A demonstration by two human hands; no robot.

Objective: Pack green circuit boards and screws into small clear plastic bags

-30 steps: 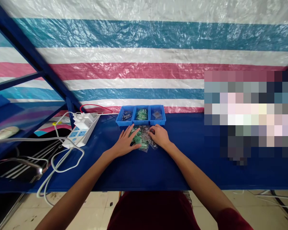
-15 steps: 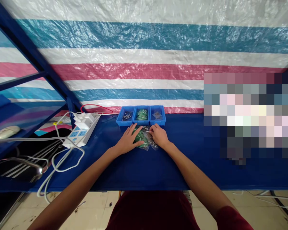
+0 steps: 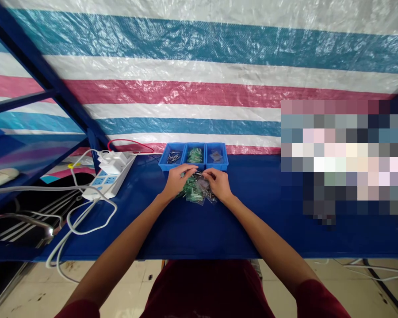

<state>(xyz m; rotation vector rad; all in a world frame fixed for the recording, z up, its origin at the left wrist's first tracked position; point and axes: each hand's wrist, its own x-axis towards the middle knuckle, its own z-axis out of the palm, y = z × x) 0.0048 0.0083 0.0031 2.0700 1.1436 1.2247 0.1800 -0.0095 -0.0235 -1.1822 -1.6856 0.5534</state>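
A mixed pile of small clear bags, with green packets (image 3: 194, 193) and metal screws (image 3: 211, 197), lies on the blue table in front of the bins. My left hand (image 3: 177, 180) hovers at the pile's far left side, thumb and fingers brought together in a pinch. Opposite it, my right hand (image 3: 219, 182) is also pinched, above the pile's right side. Whatever either pinch holds is too small to make out. Just beyond my hands stand three joined blue bins: screws in the left bin (image 3: 163, 167), green packets in the middle bin (image 3: 196, 165), clear bags in the right bin (image 3: 221, 166).
A white power strip (image 3: 111, 183) with plugs and looping white cables (image 3: 71, 221) occupies the table's left side. A computer mouse (image 3: 1, 177) rests on a blue shelf further left. Striped plastic sheeting (image 3: 185, 95) hangs behind the table (image 3: 199, 238). The right side is pixelated.
My left hand has gone from spread flat over the green packets to a pinch at the pile's far side. My right hand stays pinched near the pile. The view has shifted slightly.
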